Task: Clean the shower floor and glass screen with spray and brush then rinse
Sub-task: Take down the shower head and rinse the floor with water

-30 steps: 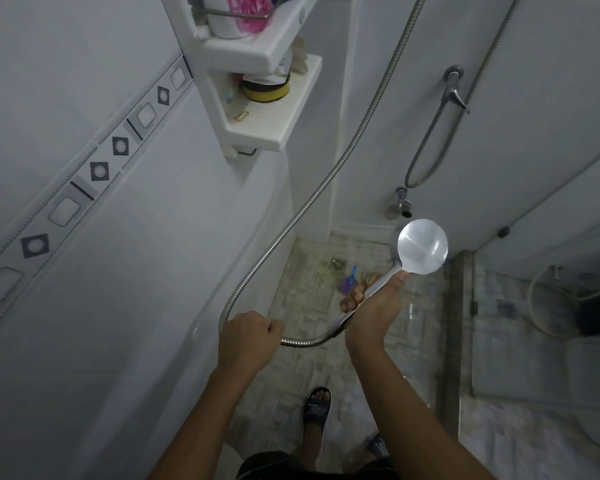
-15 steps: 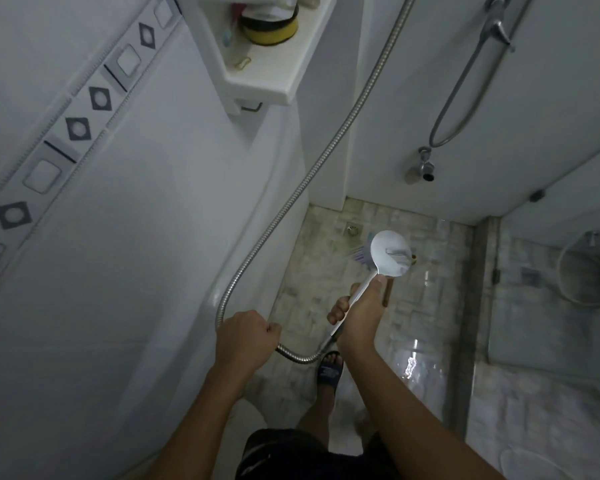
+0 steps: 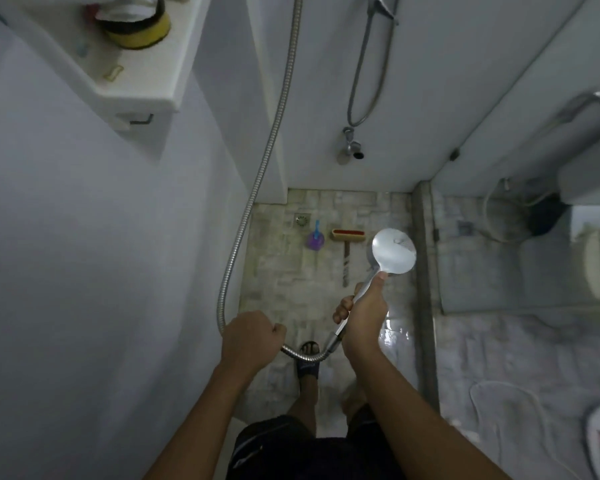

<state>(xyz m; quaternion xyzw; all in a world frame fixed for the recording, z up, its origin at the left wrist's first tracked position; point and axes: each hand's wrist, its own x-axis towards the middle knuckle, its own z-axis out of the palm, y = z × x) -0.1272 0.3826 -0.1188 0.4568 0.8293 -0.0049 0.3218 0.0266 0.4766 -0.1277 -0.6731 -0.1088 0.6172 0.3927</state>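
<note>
My right hand grips the handle of a round chrome shower head, thumb up near the head, held over the tiled shower floor. My left hand is closed around the metal hose where it loops low. On the floor lie a long-handled brush with a red and tan head and a purple spray bottle beside the drain. The glass screen stands edge-on at the right.
A white corner shelf with a yellow-rimmed jar juts out at upper left. A wall tap and a second hose are on the far wall. My sandalled foot stands on the wet floor. A toilet sits beyond the glass.
My view has tilted further down toward the floor. The shower head has swung to the right of the brush, and both hands keep their hold.
</note>
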